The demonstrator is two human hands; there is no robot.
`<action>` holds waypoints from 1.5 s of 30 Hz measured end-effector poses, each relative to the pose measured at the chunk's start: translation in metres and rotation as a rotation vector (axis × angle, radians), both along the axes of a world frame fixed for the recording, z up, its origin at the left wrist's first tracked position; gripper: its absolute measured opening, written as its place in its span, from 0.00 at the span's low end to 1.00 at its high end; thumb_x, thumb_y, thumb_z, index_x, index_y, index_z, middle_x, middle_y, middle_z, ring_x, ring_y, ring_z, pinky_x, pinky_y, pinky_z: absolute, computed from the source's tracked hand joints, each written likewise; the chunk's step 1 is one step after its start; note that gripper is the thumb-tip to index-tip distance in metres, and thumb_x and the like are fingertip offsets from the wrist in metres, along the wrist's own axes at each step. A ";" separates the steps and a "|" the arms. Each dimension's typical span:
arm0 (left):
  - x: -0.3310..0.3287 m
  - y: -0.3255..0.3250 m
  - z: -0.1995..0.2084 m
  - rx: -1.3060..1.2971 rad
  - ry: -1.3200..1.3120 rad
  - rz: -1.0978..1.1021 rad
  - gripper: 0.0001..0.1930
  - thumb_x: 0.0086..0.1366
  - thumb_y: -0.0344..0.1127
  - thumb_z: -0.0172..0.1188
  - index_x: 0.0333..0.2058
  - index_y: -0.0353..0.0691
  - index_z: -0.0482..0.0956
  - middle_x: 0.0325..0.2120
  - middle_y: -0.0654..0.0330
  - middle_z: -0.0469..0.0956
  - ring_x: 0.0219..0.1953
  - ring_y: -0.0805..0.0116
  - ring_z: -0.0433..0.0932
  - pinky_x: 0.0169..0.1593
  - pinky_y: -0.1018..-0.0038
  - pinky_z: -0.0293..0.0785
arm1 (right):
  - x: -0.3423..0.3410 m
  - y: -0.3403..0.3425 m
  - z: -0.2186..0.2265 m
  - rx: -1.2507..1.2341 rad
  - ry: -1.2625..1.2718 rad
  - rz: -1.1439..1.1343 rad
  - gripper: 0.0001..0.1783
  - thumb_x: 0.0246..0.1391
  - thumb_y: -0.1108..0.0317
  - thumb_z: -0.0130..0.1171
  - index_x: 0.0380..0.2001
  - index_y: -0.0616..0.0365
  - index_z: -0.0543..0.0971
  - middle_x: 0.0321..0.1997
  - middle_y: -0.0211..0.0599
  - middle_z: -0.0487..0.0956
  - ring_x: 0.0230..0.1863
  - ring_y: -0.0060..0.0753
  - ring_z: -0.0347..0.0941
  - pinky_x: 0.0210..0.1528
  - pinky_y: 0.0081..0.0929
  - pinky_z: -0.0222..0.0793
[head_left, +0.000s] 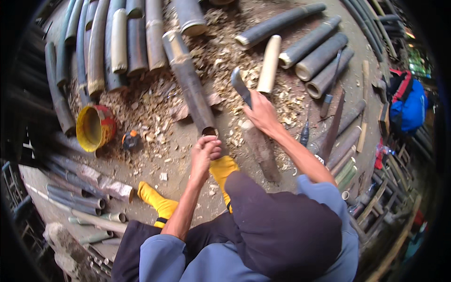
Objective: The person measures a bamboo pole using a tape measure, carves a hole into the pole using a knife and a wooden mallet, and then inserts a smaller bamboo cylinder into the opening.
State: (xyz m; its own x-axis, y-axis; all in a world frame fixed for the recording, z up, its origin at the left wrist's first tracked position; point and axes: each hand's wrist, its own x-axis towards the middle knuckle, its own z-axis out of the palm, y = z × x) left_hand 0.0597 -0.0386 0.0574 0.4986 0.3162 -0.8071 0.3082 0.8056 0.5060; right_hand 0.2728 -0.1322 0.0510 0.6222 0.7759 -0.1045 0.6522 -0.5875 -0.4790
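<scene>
A dark bamboo tube (190, 87) lies lengthwise in front of me, its open end towards me beside my yellow-socked foot (223, 169). At that end my left hand (205, 151) is closed, its curled fingers against the rim; whatever they may pinch is hidden. To the right, my right hand (263, 113) is wrapped round the handle of a knife with a broad, curved blade (241, 85). The blade points up and away, apart from the tube. Just beyond this hand lies a pale, peeled bamboo piece (270, 63). A wooden block (261, 152) lies below the same hand.
Shavings (141, 113) cover the ground around the tube. Several dark bamboo tubes (97, 47) lie at the far left, with more tubes (322, 56) at the far right. A yellow and red bucket (96, 128) stands left, near a small black-orange object (131, 140). A blue bag (409, 108) sits at right.
</scene>
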 end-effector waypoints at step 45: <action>0.054 -0.002 0.079 1.468 -0.522 0.270 0.18 0.42 0.34 0.69 0.34 0.40 0.76 0.28 0.59 0.79 0.30 0.65 0.79 0.32 0.71 0.77 | -0.115 -0.004 -0.033 0.779 0.941 -0.104 0.20 0.50 0.70 0.58 0.48 0.60 0.69 0.44 0.36 0.73 0.47 0.32 0.70 0.48 0.30 0.67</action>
